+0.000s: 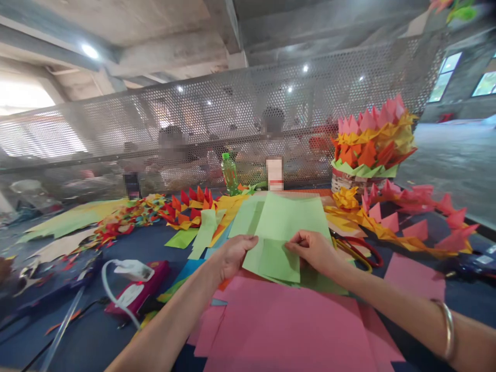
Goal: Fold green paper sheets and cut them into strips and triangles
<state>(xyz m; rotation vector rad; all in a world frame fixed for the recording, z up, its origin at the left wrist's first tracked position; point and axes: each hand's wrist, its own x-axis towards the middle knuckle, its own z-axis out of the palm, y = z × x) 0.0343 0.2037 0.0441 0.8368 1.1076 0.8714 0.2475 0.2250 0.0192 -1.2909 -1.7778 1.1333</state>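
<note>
A light green sheet of paper (277, 219) is raised between my two hands, with a crease across its lower part. My left hand (237, 250) grips its left edge, thumb on top. On the right, my right hand (312, 250) pinches the paper near its lower right, thumb and index finger together. More green sheets (315, 212) lie behind and beneath it. Pink sheets (287, 325) are stacked nearer to me. Just right of my right hand lie scissors (358, 250) with red and yellow handles, partly covered.
Folded pink and yellow paper strips (414, 227) spread at the right, before a tiered paper basket (372, 144). A green bottle (229, 173) stands against the perforated metal screen (217, 119). A power strip (143, 289) with a white charger, cables and colourful scraps (124, 219) occupy the left.
</note>
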